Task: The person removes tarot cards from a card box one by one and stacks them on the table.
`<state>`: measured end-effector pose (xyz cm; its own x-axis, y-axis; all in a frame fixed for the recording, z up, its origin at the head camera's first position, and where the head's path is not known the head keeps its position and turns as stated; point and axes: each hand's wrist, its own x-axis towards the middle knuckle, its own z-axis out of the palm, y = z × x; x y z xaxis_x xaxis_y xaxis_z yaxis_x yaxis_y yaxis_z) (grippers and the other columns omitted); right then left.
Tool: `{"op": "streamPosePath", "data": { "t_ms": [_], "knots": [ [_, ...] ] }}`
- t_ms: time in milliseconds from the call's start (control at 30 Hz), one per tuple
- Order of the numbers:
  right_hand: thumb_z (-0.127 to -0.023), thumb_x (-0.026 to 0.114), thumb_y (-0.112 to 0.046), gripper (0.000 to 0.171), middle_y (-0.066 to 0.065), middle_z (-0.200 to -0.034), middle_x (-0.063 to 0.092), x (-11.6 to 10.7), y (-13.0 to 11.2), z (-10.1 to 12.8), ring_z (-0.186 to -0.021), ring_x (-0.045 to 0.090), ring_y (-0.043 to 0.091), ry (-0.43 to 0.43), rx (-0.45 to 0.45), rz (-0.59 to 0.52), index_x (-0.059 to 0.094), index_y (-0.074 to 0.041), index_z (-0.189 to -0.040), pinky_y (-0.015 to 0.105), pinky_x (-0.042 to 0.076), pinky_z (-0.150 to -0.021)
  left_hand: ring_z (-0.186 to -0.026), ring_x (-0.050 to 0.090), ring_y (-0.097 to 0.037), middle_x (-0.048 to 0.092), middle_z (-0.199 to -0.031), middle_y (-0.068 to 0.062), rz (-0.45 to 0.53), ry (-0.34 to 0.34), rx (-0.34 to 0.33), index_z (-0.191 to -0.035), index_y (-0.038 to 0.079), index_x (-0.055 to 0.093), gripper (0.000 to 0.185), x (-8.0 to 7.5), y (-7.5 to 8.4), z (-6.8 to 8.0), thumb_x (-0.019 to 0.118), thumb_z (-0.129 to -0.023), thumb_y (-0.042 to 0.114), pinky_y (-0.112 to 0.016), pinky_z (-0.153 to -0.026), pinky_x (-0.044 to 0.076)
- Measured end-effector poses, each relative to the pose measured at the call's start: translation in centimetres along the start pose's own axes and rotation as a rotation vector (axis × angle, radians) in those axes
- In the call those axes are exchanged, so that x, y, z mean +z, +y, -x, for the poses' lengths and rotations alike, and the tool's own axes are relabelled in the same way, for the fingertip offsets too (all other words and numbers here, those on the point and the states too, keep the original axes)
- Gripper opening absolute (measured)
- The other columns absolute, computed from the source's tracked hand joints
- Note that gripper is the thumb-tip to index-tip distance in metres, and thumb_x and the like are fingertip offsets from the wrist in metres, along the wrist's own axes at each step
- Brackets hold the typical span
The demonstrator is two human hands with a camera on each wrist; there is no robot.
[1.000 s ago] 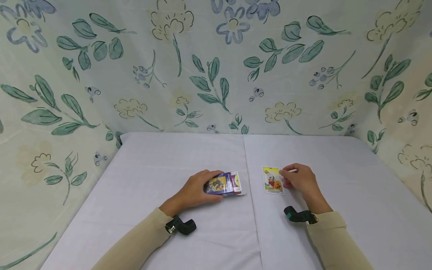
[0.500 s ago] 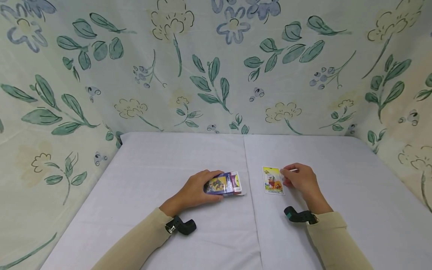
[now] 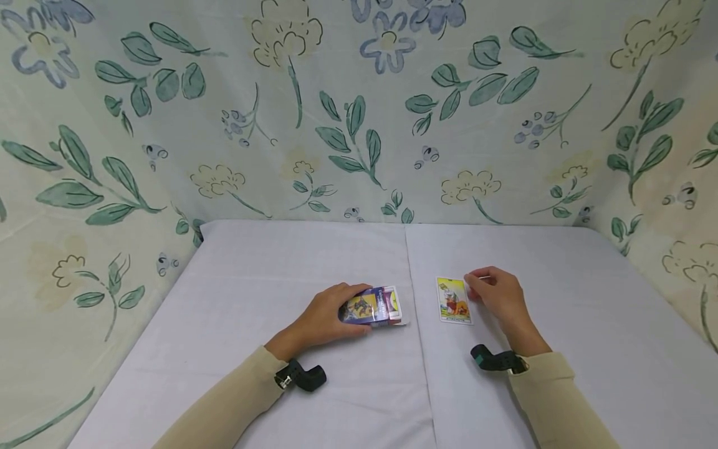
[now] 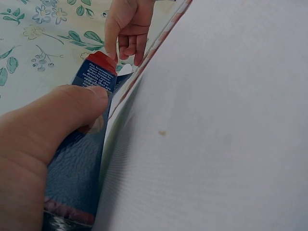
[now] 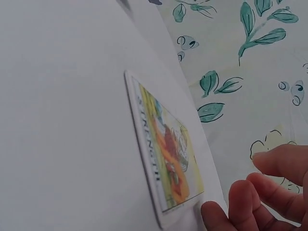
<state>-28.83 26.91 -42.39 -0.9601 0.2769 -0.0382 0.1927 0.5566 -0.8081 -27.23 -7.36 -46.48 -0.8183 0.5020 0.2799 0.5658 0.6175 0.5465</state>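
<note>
My left hand [image 3: 324,318] grips a blue card box [image 3: 361,307] lying on the white cloth, thumb along its near side. The thumb [image 4: 79,106] presses that printed side in the left wrist view. At the box's right end a pale flap and a red-and-yellow end show. To the right, a tarot card [image 3: 454,300] lies face up, with a yellow picture and the word STRENGTH on its lower border. My right hand [image 3: 501,298] hovers by the card's right edge with bent fingers. In the right wrist view the fingers [image 5: 240,199] hold nothing, just beside the card.
A white cloth [image 3: 314,249] covers the table, with a crease line running front to back between the box and the card. A floral curtain [image 3: 359,112] hangs behind the table and along both sides.
The right hand's fingertips have lifted slightly and moved toward the card's upper right corner. The card, the box and the left hand have stayed in place.
</note>
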Motion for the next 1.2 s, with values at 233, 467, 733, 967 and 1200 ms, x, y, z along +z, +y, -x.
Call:
{"op": "streamPosePath", "data": {
  "t_ms": [233, 467, 733, 967, 1200],
  "knots": [
    [-0.092, 0.064, -0.041, 0.039, 0.014, -0.099, 0.064, 1.2, -1.0, 0.6, -0.079, 0.065, 0.025, -0.035, -0.116, -0.029, 0.062, -0.007, -0.112, 0.021, 0.052, -0.064, -0.087, 0.049, -0.007, 0.054, -0.103, 0.012, -0.002, 0.014, 0.010, -0.141, 0.035, 0.046, 0.077, 0.1, -0.1, 0.0, 0.075, -0.074, 0.058, -0.028, -0.075, 0.042],
    [-0.088, 0.066, -0.048, 0.038, 0.008, -0.093, 0.066, 3.2, -2.6, 2.3, -0.073, 0.066, 0.021, -0.159, -0.183, -0.068, 0.063, -0.015, -0.106, 0.021, 0.051, -0.058, -0.087, 0.048, -0.007, 0.054, -0.104, 0.013, -0.001, 0.014, 0.004, -0.142, 0.038, 0.045, 0.077, 0.1, -0.1, 0.1, 0.073, -0.074, 0.061, -0.028, -0.075, 0.041],
    [-0.088, 0.071, -0.035, 0.034, 0.012, -0.101, 0.066, 4.6, -3.9, 4.0, -0.082, 0.067, 0.020, -0.290, -0.166, -0.172, 0.064, -0.008, -0.108, 0.027, 0.054, -0.072, -0.086, 0.049, -0.007, 0.054, -0.102, 0.013, 0.003, 0.011, 0.009, -0.141, 0.037, 0.046, 0.077, 0.2, 0.0, 0.0, 0.073, -0.074, 0.061, -0.028, -0.074, 0.042],
    [-0.090, 0.069, -0.024, 0.025, 0.010, -0.100, 0.066, 5.6, -4.2, 4.6, -0.083, 0.067, 0.021, -0.332, -0.167, -0.203, 0.066, -0.006, -0.106, 0.031, 0.054, -0.075, -0.089, 0.049, -0.007, 0.055, -0.107, 0.012, 0.013, 0.002, -0.003, -0.142, 0.038, 0.045, 0.077, 0.1, 0.0, 0.0, 0.072, -0.074, 0.062, -0.029, -0.077, 0.042],
    [-0.088, 0.071, -0.026, 0.023, 0.007, -0.097, 0.066, 6.4, -4.5, 5.1, -0.082, 0.065, 0.019, -0.366, -0.174, -0.190, 0.068, -0.007, -0.101, 0.030, 0.054, -0.076, -0.090, 0.050, -0.007, 0.056, -0.109, 0.012, 0.019, 0.008, -0.004, -0.142, 0.035, 0.046, 0.077, 0.0, 0.1, 0.1, 0.074, -0.074, 0.059, -0.028, -0.077, 0.042]
  ]
}}
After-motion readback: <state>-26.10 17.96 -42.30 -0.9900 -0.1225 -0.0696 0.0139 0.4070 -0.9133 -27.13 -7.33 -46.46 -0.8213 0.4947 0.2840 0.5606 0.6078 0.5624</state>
